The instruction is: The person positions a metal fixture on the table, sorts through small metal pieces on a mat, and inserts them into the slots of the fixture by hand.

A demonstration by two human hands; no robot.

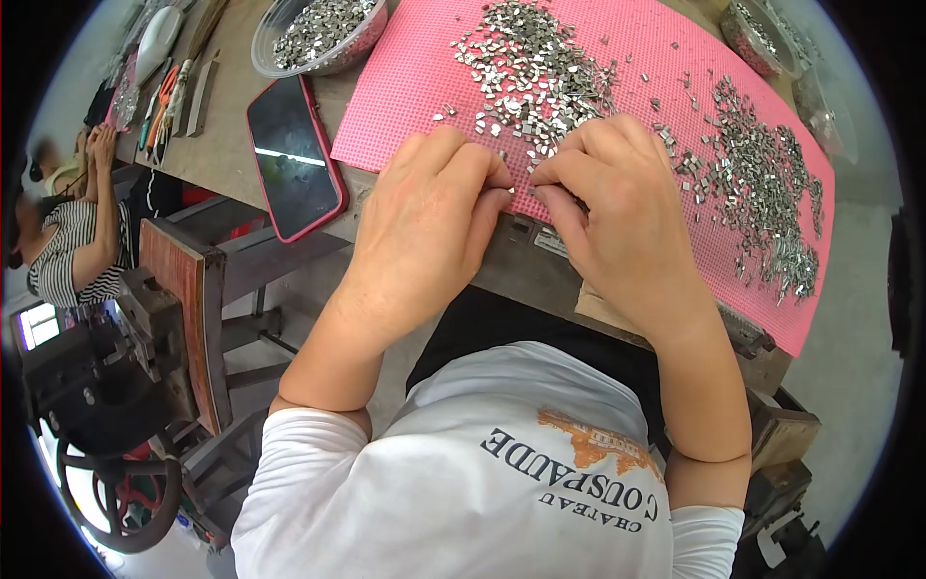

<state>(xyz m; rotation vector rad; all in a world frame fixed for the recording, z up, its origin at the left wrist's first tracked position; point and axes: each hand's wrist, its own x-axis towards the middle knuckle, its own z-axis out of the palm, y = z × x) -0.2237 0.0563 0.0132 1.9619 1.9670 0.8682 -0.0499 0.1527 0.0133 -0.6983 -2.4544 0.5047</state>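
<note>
Head view: small silvery metal pieces (540,82) lie in a dense, loose heap just beyond the fingertips, on a pink textured mat (395,96). The left hand (415,217) and right hand (627,203) face each other over the mat's near edge, their fingertips close together but apart. The left thumb and forefinger nearly meet, a pale speck at their tips; whether that is a gripped piece or a nail, I cannot tell. The right thumb and forefinger are also drawn close, something dark showing between them, too small to identify. A second spread of pieces (762,183) covers the mat to the right of the right fingers. Left of the left fingers, a red-edged phone (297,164) lies on the table (227,145). Beyond it, farther from the fingers, stands a clear tub (362,46) of metal pieces; another container (748,58) sits far off to their right. Well left of the fingers are an orange-handled tool (167,92) and, past the table, a person in a striped top (72,246).
</note>
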